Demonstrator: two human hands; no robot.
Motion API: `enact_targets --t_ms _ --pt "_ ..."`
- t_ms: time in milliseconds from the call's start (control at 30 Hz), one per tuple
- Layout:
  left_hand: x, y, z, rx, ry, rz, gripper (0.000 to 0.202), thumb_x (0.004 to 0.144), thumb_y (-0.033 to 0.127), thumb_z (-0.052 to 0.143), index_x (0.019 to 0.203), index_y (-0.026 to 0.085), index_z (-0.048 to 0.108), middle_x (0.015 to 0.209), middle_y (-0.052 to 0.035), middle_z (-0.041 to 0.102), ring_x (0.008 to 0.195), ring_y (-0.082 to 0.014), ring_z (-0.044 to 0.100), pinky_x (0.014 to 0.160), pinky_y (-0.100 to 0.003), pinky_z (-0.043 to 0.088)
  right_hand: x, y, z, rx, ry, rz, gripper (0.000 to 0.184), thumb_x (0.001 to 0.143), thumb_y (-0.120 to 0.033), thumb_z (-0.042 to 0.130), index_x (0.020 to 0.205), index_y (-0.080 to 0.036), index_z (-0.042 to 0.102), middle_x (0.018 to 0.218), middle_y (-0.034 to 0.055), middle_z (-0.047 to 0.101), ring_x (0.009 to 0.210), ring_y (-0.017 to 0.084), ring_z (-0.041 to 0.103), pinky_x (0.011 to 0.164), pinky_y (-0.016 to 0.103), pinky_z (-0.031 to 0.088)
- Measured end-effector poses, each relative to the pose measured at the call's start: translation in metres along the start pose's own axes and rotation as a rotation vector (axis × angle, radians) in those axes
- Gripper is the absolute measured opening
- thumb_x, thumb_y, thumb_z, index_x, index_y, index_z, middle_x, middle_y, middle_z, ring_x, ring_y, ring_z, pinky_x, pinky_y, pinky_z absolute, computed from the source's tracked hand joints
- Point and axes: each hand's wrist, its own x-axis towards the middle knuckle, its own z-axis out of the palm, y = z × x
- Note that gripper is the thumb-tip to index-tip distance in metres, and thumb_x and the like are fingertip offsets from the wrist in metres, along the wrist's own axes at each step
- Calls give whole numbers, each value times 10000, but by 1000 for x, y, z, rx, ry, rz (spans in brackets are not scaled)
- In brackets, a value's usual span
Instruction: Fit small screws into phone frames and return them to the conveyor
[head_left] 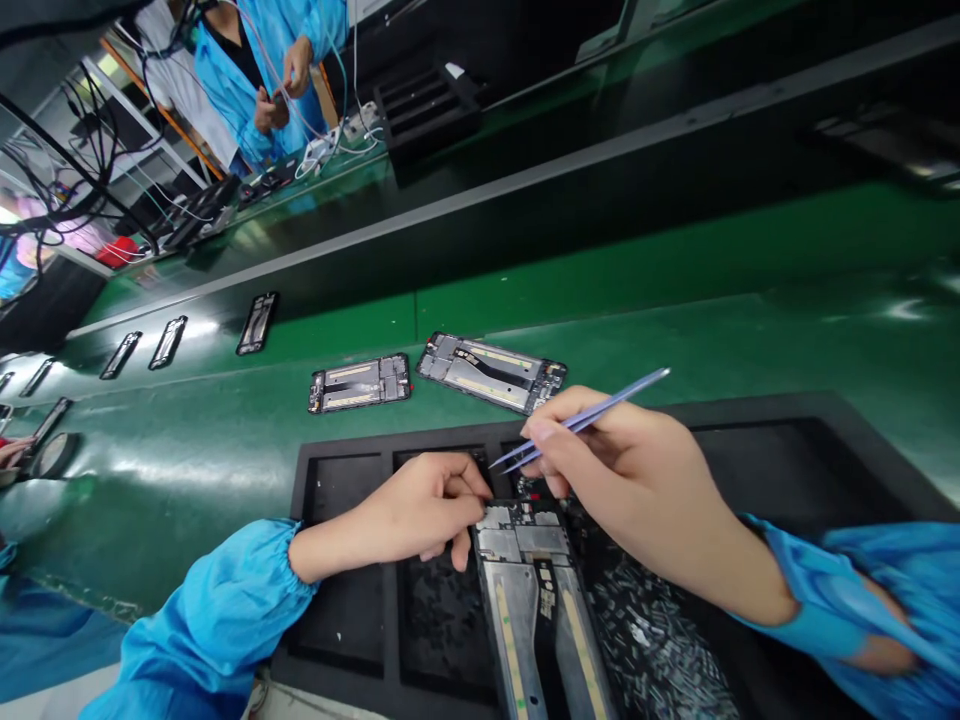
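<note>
My left hand (pixel 420 505) rests with fingers curled on the top edge of an open phone frame (pixel 536 610) lying on a black tray (pixel 337 620). My right hand (pixel 637 480) pinches thin blue tweezers (pixel 592 415), their tips pointing left and down toward the frame's top end, just above my left fingertips. Both arms wear blue sleeves. The phone frame shows metal shields and a dark flex cable down its middle.
Two more open phone frames (pixel 360 383) (pixel 491 372) lie on the green conveyor belt (pixel 675 300) beyond the tray. Several others (pixel 256 323) sit further left along the belt. A person in a blue coat (pixel 262 70) stands at the far side among cables. Another hand (pixel 11 452) shows at the left edge.
</note>
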Motion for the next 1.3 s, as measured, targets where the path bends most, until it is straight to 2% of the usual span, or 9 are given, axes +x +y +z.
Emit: enact_targets --t_ms 433,567,700,767,867,967,1133,1200,1300 --pt "-9 7 2 254 39 91 61 902 251 510 924 199 532 536 77 579 395 -121 595 329 -157 368 21 -2 -12 192 77 184 332 911 -516 627 785 -210 651 602 -1 600 523 140 557 462 257 406" --pt "-43 5 6 457 271 193 197 977 300 513 1096 181 616 733 -9 703 494 -132 647 471 -218 487 28 2 -16 285 135 176 371 914 -556 641 796 -204 643 616 3 615 525 142 573 502 268 472" --pt "-93 -28 64 760 1062 447 398 967 242 549 1364 220 532 1304 -159 656 1096 -285 709 928 -463 598 28 1 -20 285 216 90 391 953 -564 604 1005 -192 712 736 30 648 605 162 602 559 300 494" --pt "-96 -51 109 849 1131 445 630 877 307 673 1469 219 479 1461 -186 550 1345 -381 566 1073 -571 523 25 0 -21 259 234 21 371 966 -526 604 1109 -210 738 886 57 677 662 165 605 605 321 497" --pt "-72 -78 165 835 1103 317 1071 713 340 813 1624 180 273 1637 -226 338 1459 -446 441 1117 -563 504 20 -2 -20 219 222 -71 304 972 -471 614 1086 -236 769 1029 78 685 757 184 630 696 355 520" --pt "-53 -85 188 773 1112 300 1009 716 171 744 1621 231 300 1682 -179 285 1476 -402 444 1126 -488 519 16 -2 -21 197 227 -114 279 979 -444 609 1077 -238 769 997 71 684 733 184 630 688 363 531" --pt "-66 -39 154 626 1057 420 977 689 144 728 1591 240 365 1660 -128 364 1469 -357 470 1186 -501 468 17 -1 -24 210 317 -118 281 1000 -418 590 1138 -229 746 868 35 650 679 169 605 691 370 527" --pt "-56 7 114 593 998 435 912 687 170 773 1538 205 447 1574 -122 500 1454 -350 491 1213 -513 434 18 0 -24 233 368 -108 289 1006 -418 583 1149 -221 738 809 19 621 702 178 608 736 387 530" --pt "-1 90 40 630 958 438 789 741 192 817 1474 198 523 1451 -92 620 1333 -282 605 1192 -429 466 21 2 -25 280 454 -70 332 1018 -445 541 1179 -210 713 979 53 627 722 166 609 733 396 549"
